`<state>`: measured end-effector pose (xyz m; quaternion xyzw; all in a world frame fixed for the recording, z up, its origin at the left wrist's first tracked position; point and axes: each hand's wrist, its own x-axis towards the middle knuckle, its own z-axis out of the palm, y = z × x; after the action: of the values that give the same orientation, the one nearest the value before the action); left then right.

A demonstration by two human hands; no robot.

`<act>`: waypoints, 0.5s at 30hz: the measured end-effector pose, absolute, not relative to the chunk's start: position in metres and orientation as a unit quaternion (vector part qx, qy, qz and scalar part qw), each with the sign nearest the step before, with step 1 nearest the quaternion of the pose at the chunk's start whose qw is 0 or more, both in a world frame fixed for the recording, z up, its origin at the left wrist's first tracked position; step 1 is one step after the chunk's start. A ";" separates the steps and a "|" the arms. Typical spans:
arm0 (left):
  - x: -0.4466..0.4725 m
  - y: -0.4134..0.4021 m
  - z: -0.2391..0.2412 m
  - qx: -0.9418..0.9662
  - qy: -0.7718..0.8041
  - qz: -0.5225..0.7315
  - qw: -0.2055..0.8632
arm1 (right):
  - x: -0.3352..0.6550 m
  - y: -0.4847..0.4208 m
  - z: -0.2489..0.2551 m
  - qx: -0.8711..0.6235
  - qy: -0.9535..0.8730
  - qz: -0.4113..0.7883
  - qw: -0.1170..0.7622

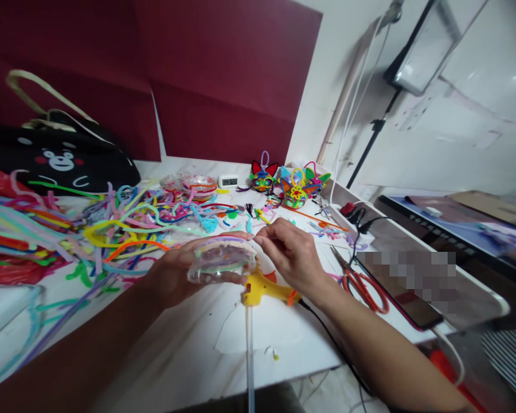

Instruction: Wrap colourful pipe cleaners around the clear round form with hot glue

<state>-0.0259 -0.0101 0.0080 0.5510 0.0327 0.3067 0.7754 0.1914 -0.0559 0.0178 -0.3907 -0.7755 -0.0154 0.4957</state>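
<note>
My left hand [172, 274] is closed around a clear plastic, rounded piece [217, 269] with pastel pipe cleaners along its upper edge. It is held just above the table. At the right end of that edge, my right hand [290, 252] has its thumb and forefinger pinched together; whatever lies between them is too small to make out. Beneath my right hand lies a yellow hot glue gun [254, 289], with a glue stick [250, 350] protruding from it toward me.
Many loose pipe cleaners [124, 235] cover the left side, before a black bag [60, 158]. Colourful pipe-cleaner animal heads [294, 192] stand at the back beside a small digital clock [228, 182]. Orange-handled scissors [363, 284] and a phone [402, 292] lie right. A black cord [331, 338] crosses the table edge.
</note>
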 end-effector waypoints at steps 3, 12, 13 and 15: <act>-0.026 -0.010 0.009 0.561 0.055 0.310 0.765 | 0.189 -0.055 0.015 -0.397 -0.771 -0.007 0.498; -0.026 -0.007 -0.001 0.600 0.212 0.399 0.660 | 0.198 -0.063 0.031 -0.424 -0.665 0.276 0.549; -0.025 -0.006 -0.003 0.612 0.225 0.408 0.639 | 0.199 -0.066 0.034 -0.415 -0.664 0.302 0.544; -0.025 -0.004 -0.007 0.631 0.234 0.417 0.611 | 0.198 -0.072 0.039 -0.400 -0.681 0.337 0.513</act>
<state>-0.0248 -0.0043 -0.0069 0.6307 0.2344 0.4172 0.6109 0.1982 -0.0718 0.0386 -0.3996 -0.6807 0.3372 0.5131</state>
